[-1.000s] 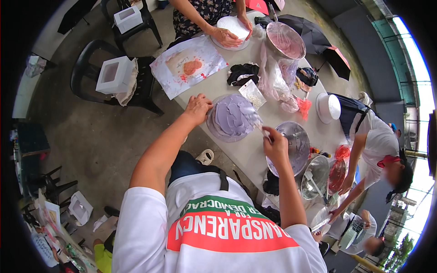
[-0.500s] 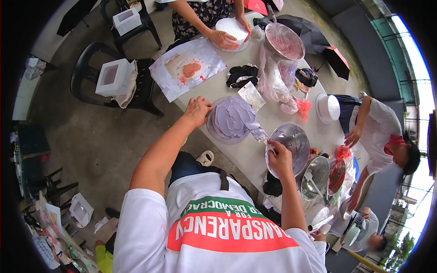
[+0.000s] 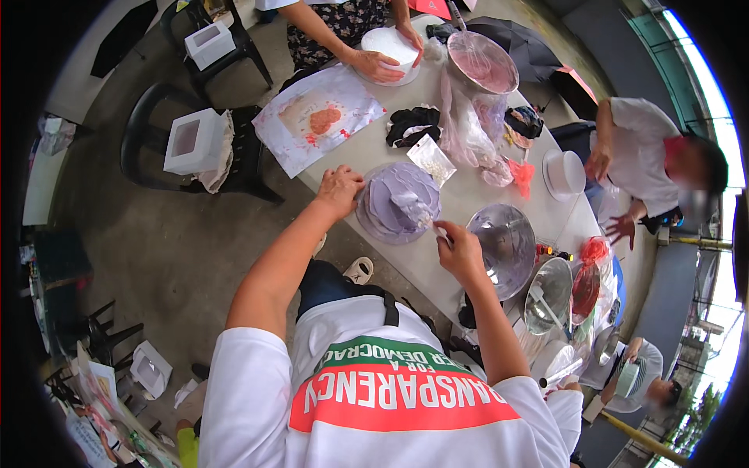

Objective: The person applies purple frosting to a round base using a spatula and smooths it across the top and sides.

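A round cake (image 3: 380,204) coated in rough lavender icing sits on its cake board (image 3: 376,234) near the table edge before me. My left hand (image 3: 341,189) is at the board's left rim, fingers bent and gripping it. In my right hand (image 3: 460,253), closed around the handle, is a spatula (image 3: 417,209) loaded with lavender icing. Its blade lies over the right part of the cake top. Just right of that hand stands a metal bowl (image 3: 503,249) smeared inside with the same icing.
Beyond the cake lie a packet of white beads (image 3: 431,161), black cloth (image 3: 413,125) and a stained paper sheet (image 3: 320,117). A pink icing bowl (image 3: 484,64) stands farther back. Another person's hands hold a white cake (image 3: 390,51). More bowls (image 3: 548,295) and co-workers are at right.
My right hand has moved left from the bowl's rim, bringing the spatula blade onto the cake top. My left hand stays at the board. The person at right has shifted their arms.
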`<state>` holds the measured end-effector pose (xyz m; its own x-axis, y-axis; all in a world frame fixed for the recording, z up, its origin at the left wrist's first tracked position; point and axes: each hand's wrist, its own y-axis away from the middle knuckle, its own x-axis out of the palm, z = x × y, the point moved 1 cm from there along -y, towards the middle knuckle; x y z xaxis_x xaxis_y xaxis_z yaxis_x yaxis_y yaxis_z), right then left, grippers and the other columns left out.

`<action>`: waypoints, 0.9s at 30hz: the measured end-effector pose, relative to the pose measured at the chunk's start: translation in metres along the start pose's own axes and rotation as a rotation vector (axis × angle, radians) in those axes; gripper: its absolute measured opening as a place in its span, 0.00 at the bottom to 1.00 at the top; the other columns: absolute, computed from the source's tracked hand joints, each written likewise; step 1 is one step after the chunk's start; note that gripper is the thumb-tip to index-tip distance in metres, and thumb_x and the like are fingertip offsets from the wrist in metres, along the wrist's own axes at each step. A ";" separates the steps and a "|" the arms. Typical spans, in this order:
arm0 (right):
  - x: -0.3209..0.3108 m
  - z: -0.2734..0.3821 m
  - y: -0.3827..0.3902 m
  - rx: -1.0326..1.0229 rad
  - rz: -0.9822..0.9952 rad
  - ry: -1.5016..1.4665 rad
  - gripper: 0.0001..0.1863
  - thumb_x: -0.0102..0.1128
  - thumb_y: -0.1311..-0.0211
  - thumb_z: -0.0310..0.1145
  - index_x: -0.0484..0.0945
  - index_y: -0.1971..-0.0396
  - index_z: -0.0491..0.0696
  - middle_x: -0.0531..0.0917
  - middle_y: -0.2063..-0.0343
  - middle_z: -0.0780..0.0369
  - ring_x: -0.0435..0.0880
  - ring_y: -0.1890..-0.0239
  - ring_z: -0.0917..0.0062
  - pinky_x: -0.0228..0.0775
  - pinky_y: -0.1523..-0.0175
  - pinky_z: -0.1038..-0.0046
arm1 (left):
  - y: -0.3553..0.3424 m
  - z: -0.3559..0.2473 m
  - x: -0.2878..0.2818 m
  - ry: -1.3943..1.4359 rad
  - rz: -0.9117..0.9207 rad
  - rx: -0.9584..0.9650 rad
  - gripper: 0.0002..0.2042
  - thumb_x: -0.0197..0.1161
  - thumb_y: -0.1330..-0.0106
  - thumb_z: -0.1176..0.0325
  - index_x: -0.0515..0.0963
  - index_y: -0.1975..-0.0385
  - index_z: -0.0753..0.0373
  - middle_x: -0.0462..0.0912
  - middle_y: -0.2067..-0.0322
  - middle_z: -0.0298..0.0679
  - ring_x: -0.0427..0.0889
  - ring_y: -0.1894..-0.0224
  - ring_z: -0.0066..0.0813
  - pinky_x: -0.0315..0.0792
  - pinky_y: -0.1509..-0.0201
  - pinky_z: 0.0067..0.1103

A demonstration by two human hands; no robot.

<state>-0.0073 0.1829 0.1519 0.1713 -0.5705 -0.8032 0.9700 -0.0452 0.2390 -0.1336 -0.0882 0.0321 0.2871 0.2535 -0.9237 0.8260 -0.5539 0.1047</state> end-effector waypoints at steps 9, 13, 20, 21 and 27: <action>-0.027 -0.026 0.055 0.021 -0.164 -0.104 0.17 0.59 0.44 0.28 0.82 0.53 0.49 0.84 0.64 0.52 0.83 0.61 0.55 0.75 0.54 0.61 | -0.001 0.001 -0.002 -0.032 -0.018 0.048 0.24 0.74 0.52 0.67 0.83 0.50 0.52 0.80 0.49 0.28 0.69 0.38 0.35 0.62 0.37 0.39; -0.014 0.000 0.015 0.063 -0.156 -0.062 0.17 0.59 0.44 0.28 0.82 0.53 0.50 0.84 0.63 0.51 0.83 0.60 0.54 0.75 0.53 0.60 | 0.000 0.001 -0.007 -0.057 0.022 0.051 0.24 0.74 0.52 0.67 0.83 0.50 0.53 0.79 0.48 0.28 0.69 0.39 0.35 0.63 0.37 0.38; 0.006 -0.010 0.016 0.075 -0.243 0.006 0.16 0.58 0.44 0.29 0.82 0.54 0.50 0.84 0.63 0.50 0.83 0.59 0.53 0.74 0.52 0.57 | -0.003 0.002 -0.006 -0.053 0.019 0.112 0.24 0.74 0.52 0.66 0.82 0.50 0.54 0.79 0.48 0.30 0.70 0.40 0.35 0.63 0.38 0.38; 0.006 -0.008 0.029 0.113 -0.219 -0.002 0.16 0.58 0.45 0.29 0.82 0.54 0.50 0.84 0.63 0.50 0.83 0.59 0.53 0.74 0.52 0.57 | -0.003 0.005 -0.007 -0.031 0.017 0.125 0.23 0.74 0.51 0.66 0.82 0.51 0.54 0.79 0.47 0.32 0.71 0.40 0.36 0.64 0.37 0.38; 0.010 0.014 0.079 0.334 -0.238 -0.111 0.17 0.57 0.45 0.28 0.82 0.54 0.49 0.84 0.66 0.51 0.83 0.61 0.55 0.75 0.54 0.59 | -0.012 0.015 -0.008 -0.045 0.045 0.197 0.22 0.75 0.52 0.64 0.83 0.53 0.53 0.79 0.48 0.32 0.71 0.40 0.36 0.64 0.39 0.38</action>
<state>0.0691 0.1620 0.1702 -0.0878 -0.5963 -0.7979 0.8676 -0.4393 0.2328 -0.1533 -0.0951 0.0332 0.2960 0.1914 -0.9358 0.7006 -0.7094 0.0765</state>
